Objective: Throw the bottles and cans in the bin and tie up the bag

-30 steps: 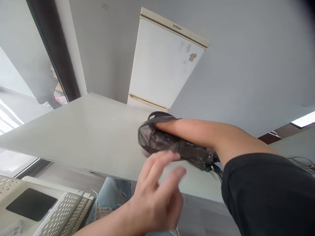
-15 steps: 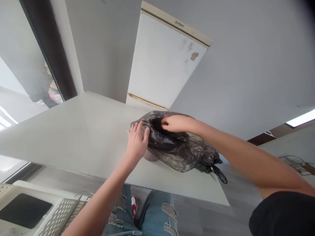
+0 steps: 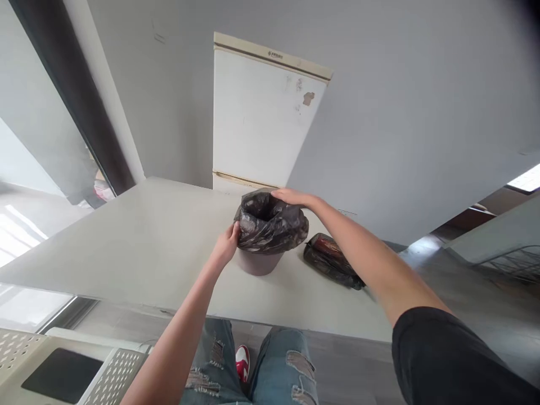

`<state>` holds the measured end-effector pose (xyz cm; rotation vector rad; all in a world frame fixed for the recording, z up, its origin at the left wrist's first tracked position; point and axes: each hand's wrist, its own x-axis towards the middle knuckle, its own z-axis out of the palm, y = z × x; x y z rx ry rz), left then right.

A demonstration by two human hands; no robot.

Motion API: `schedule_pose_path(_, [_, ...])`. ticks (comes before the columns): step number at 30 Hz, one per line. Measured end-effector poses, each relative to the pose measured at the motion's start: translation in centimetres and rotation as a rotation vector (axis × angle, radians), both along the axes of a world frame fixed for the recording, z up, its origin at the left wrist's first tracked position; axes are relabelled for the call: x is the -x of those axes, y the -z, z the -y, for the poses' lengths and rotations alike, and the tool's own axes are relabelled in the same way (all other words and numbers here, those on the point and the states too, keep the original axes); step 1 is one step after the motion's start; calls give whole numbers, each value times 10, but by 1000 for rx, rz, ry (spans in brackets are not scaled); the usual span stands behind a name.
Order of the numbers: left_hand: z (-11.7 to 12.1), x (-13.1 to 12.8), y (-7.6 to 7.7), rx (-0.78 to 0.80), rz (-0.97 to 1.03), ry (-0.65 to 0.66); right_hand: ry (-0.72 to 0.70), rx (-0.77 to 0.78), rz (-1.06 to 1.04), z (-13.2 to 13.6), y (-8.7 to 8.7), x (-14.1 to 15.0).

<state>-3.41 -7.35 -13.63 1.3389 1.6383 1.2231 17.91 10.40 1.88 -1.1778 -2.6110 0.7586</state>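
Currently two hands, one pair, both against a black bag [image 3: 274, 228]. Left hand [image 3: 226, 243]: at the bag's left side, thumb uppermost, fingers partly hidden; left forearm [image 3: 185, 320] rising from the lower edge of view. Right hand [image 3: 291, 196]: palm down, fingers laid over the far rim, right forearm [image 3: 363, 253] slanting in from the right, out of a black sleeve [image 3: 447, 354]. Whether either is closed on the plastic cannot be told.

Bag, black, one: mouth open upward, draped around the top of the bin and hanging down its outside. Bin [image 3: 258, 264], one: upright, lower wall exposed, standing on the bench [image 3: 169, 236] near its far edge. Dark plastic bundle [image 3: 327, 259], one: lying on the bench right of the bin, apart from it, partly behind the right forearm.

Also present: refrigerator [image 3: 261, 112], white, one, beyond the bench; red-and-white shoe [image 3: 242, 363], one visible, below.
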Motion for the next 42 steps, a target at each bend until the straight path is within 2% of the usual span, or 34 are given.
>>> schedule_pose_path(2, [6,-1,10,16,-17,48,48,142,-83,-4,20,-12])
schedule_pose_path(4, [14,-1,21,1,-19,106,95,348,-224,2,35,-28])
schedule_pose_path(6, [20,0,32,-21,-22,143,163,411,-396,18,43,-45])
schedule_pose_path(8, [22,2,43,-46,-51,138,185,248,-522,40,43,-60])
schedule_pose_path(9, [22,3,48,-66,-70,119,149,147,-562,53,41,-67])
schedule_pose_path(13, [21,4,58,-270,-97,-16,-190,-102,-522,90,33,-97])
schedule_pose_path(15, [22,1,57,-377,-27,-22,-241,-176,-531,97,36,-110])
schedule_pose_path(18, [25,-5,56,-408,104,105,-138,-258,-718,100,57,-119])
schedule_pose_path(21, [27,-12,66,-369,89,230,73,-387,-957,114,86,-108])
schedule_pose_path(24, [28,-16,81,-333,45,239,296,-481,-1318,140,118,-85])
schedule_pose_path(27, [29,-15,92,-311,23,250,439,-450,-1566,163,150,-66])
schedule_pose_path(30, [28,-10,95,-294,8,273,516,-415,-1480,175,181,-64])
schedule_pose_path(33, [26,-5,94,-287,18,287,473,-377,-1239,179,203,-80])
schedule_pose_path(35, [24,-2,92,-282,42,308,441,-383,-1088,178,209,-95])
schedule_pose_path(38, [23,-2,89,-275,56,306,445,-403,-901,175,209,-112])
schedule_pose_path(42, [34,-7,85,-293,103,276,445,-278,-641,174,208,-124])
